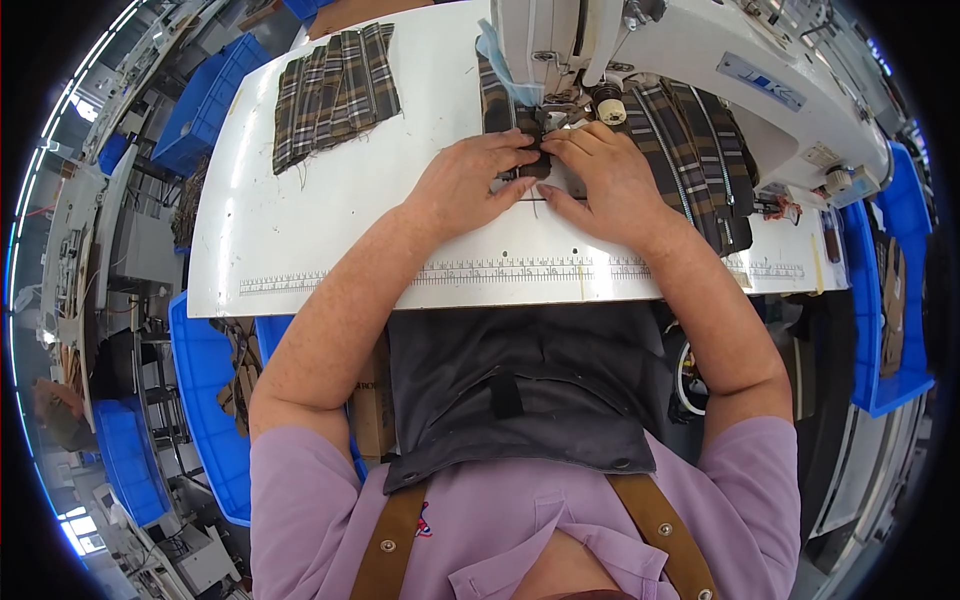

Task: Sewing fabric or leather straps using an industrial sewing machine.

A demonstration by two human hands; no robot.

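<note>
Under the needle area of a white sewing machine [690,45] lies a small piece of dark plaid cloth [533,166], partly covered by my fingers. My left hand [475,178] rests on its left side, fingers stretched toward the presser foot, thumb apart. From the right, my right hand [605,180] presses its fingertips on the cloth close to the foot, thumb spread toward my left thumb. Neither hand pinches the cloth visibly. A light blue strip [507,65] hangs beside the machine head. What lies directly beneath the fingertips is hidden.
Plaid pieces with zippers [690,150] lie right of my right hand, under the machine arm. Another plaid stack [335,92] sits at the table's far left. A printed ruler [450,275] runs along the white table's [300,215] front edge. Blue bins [210,400] stand around.
</note>
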